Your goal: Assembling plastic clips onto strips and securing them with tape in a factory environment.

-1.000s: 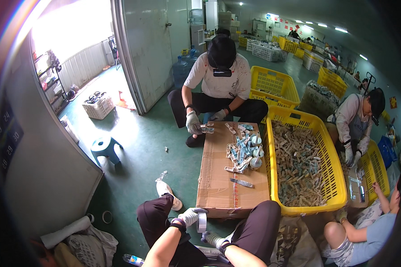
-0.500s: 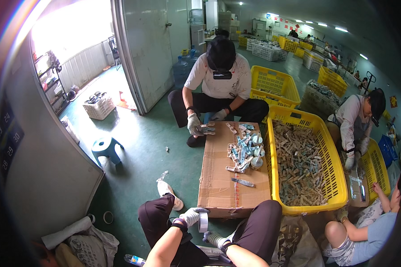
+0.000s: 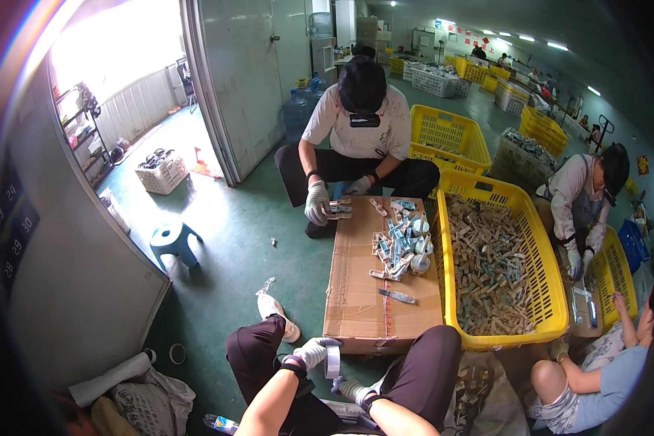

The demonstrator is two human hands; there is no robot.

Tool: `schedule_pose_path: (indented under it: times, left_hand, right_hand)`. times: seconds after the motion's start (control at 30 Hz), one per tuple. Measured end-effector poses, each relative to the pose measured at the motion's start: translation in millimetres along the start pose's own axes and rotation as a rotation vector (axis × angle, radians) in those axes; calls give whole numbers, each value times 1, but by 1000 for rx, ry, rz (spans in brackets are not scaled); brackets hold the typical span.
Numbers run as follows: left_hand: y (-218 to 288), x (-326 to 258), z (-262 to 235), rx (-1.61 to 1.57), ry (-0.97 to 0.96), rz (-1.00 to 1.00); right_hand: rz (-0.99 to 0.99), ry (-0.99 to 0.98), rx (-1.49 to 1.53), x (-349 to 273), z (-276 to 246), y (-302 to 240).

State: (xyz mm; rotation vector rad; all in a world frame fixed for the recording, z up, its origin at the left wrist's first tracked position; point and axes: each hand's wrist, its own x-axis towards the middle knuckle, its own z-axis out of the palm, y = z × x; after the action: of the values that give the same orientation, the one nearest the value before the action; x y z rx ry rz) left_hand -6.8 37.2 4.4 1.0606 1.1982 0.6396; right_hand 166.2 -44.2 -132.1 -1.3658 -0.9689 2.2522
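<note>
Head view: my left hand point(image 3: 311, 353) gripped a tape roll point(image 3: 333, 362); whether my right hand point(image 3: 352, 390), at its five o'clock, was open I couldn't tell; a box point(image 3: 352, 291) sat at one.

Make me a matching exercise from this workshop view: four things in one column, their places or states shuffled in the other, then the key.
Column one
1. The person's left hand
2. Blue stool
3. Grey flat tool
4. Heap of small brownish pieces

Column two
A. On the cardboard box
B. Inside the large yellow basket
C. Holding a white roll
D. On the green floor

Pairs: 1-C, 2-D, 3-A, 4-B
</note>
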Motion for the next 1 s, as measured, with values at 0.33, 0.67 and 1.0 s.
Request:
schedule_pose_path:
  times: [0.33,0.67,1.0]
  left_hand:
    - [4,-2,5,-13,9,-9]
    - [5,2,6,-32,-5,-22]
    - [3,-5,3,-81,11,-31]
  right_hand:
    - [-36,-23,6,0,-3,5]
    - [-51,8,-1,2,-5,4]
    - [-18,10,17,-13,7,-11]
